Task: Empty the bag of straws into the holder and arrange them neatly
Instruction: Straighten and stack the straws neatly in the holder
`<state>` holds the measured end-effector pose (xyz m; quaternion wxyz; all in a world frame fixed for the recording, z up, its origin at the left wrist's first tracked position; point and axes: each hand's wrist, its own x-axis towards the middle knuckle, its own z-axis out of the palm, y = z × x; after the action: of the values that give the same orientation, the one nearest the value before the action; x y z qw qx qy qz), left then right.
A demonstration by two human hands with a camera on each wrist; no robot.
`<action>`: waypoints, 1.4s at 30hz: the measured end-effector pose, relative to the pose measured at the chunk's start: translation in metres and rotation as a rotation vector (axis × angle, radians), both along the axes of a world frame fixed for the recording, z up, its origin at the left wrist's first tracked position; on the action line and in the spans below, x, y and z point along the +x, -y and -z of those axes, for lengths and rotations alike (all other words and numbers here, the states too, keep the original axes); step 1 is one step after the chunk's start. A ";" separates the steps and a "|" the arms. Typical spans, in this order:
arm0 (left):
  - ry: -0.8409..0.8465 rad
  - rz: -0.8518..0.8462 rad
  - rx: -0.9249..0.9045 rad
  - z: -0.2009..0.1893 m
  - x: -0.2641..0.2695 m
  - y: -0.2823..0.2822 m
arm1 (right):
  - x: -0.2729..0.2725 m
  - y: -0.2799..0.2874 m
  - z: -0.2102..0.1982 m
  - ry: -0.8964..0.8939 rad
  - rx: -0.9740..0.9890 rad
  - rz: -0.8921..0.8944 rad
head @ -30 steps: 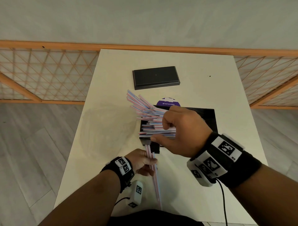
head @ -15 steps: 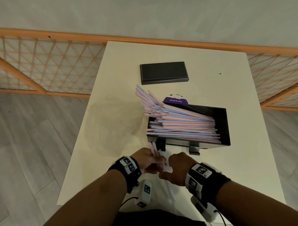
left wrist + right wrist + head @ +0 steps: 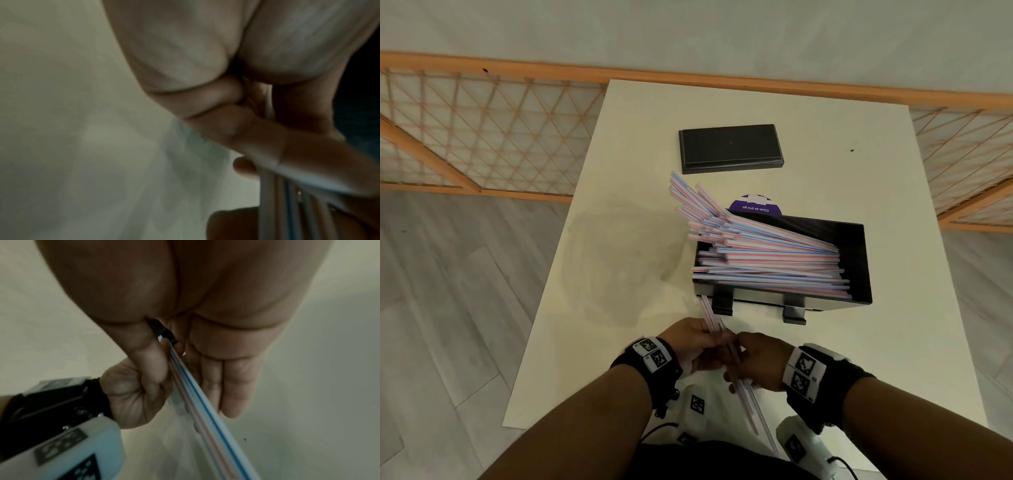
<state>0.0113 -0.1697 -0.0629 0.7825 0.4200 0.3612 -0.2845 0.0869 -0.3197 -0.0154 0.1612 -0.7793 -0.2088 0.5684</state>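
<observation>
Both my hands are down at the near edge of the table (image 3: 859, 359), working the last few straws (image 3: 739, 377). My left hand (image 3: 688, 339) has its fingers curled around this small bundle near its upper part; my right hand (image 3: 760, 363) pinches the same bundle a little lower, thumb against the straws while the other fingers (image 3: 232, 386) lie fairly straight alongside. In the right wrist view the striped straws run between thumb and palm, and something clear and filmy hangs around them, probably the bag, though it is too faint to be sure.

The holder (image 3: 856, 260), a black open box, sits mid-table just beyond my hands. The main pile of straws (image 3: 770, 263) is already inside it, but it is a mess: the right ends lie fairly level, the left ends fan up and out over the box's left wall. A flat black lid (image 3: 729, 147) lies farther back, and a purple sticker (image 3: 755, 205) peeks out behind the box.

So I judge we are late in the emptying step. Next I need to lift this bundle, turn it to lie along the box, drop it in, then push the fanned ends down flush.
</observation>
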 end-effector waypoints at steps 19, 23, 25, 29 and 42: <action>0.054 -0.074 0.117 -0.016 0.002 -0.005 | 0.007 0.013 -0.006 -0.091 -0.019 0.087; 0.054 -0.074 0.163 -0.022 0.003 -0.008 | 0.004 0.002 -0.009 -0.016 -0.010 0.042; 0.097 0.029 0.237 -0.028 0.002 -0.013 | 0.006 0.000 -0.010 0.026 -0.003 0.000; 0.198 0.231 0.396 -0.046 0.005 -0.018 | 0.006 -0.003 -0.017 0.016 -0.005 0.044; 0.737 0.434 0.987 -0.204 0.047 -0.032 | 0.027 -0.019 -0.139 0.644 0.504 -0.095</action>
<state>0.0585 -0.1375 0.1410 0.4949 0.8634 0.0647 -0.0740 0.1143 -0.3011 0.1231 0.2469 -0.8430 -0.4171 0.2334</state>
